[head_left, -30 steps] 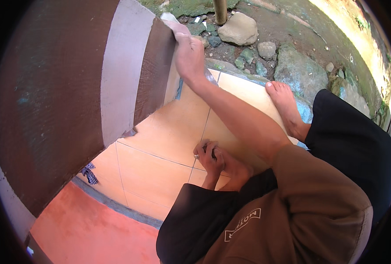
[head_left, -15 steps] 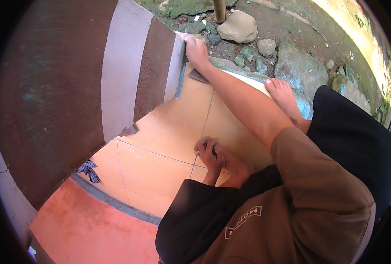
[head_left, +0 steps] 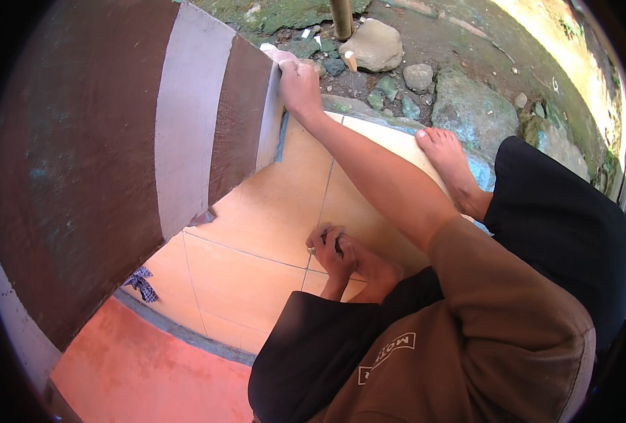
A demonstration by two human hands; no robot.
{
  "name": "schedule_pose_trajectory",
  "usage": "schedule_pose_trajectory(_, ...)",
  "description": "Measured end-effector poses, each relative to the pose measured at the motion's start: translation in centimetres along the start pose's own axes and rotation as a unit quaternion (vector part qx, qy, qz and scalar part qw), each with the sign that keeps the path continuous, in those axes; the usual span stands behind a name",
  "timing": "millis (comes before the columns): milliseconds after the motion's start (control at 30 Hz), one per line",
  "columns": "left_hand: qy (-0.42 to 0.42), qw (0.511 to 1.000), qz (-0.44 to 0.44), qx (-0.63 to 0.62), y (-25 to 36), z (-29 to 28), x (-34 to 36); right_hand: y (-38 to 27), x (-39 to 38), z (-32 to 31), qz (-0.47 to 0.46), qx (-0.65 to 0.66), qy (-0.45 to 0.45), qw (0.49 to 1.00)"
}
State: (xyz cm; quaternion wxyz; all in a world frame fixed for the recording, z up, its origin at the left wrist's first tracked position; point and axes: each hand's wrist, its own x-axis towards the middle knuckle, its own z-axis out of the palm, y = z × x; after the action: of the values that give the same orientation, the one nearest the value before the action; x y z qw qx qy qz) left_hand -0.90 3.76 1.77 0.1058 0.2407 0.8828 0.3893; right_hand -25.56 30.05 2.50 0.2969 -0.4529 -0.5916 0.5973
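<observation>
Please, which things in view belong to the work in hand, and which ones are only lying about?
In the work, apparently:
Striped brown-and-grey surface, with the right hand at its edge
Pale thing at that hand's fingertips, too small to identify

Just lying about:
Checkered cloth on the tiled floor
Large rounded stone

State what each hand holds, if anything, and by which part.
The right hand, at the striped wall, meets a pale thing; its hold cannot be told. The left hand is curled; any hold is hidden.
</observation>
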Motion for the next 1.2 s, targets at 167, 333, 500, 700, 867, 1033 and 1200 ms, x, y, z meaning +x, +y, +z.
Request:
schedule_pose_trajectory(167,0.000,0.999,-0.006,0.054,-1.2,-1.6,0.4,-6.6,-5.2,-0.9,-0.005,0.101,-0.077,0.992)
schedule_pose_trajectory(333,0.001,1.000,-0.010,0.011,0.4,-0.2,0.3,0.0,-1.2,-0.7,-0.007,-0.009,-0.032,0.999)
schedule_pose_trajectory(500,-0.006,0.998,0.001,0.056,0.0,-0.4,0.3,0.0,-1.5,-0.8,0.029,-0.018,-0.049,0.998)
schedule_pose_trajectory(700,-0.006,0.998,-0.013,0.056,-0.8,-1.3,0.5,-6.3,-4.9,0.4,-0.056,0.159,-0.055,0.984)
schedule_pose_trajectory(867,-0.011,1.000,-0.013,0.006,0.4,0.4,0.2,4.1,0.8,-0.2,0.020,-0.087,0.014,0.996)
schedule_pose_trajectory(1033,-0.002,0.999,-0.015,0.046,-0.8,-0.7,0.7,-5.4,-3.7,-1.0,0.035,0.022,-0.091,0.995)
schedule_pose_trajectory(1200,-0.018,0.998,-0.007,0.064,0.0,-0.8,0.7,-5.3,-4.8,0.6,-0.125,0.147,0.019,0.981)
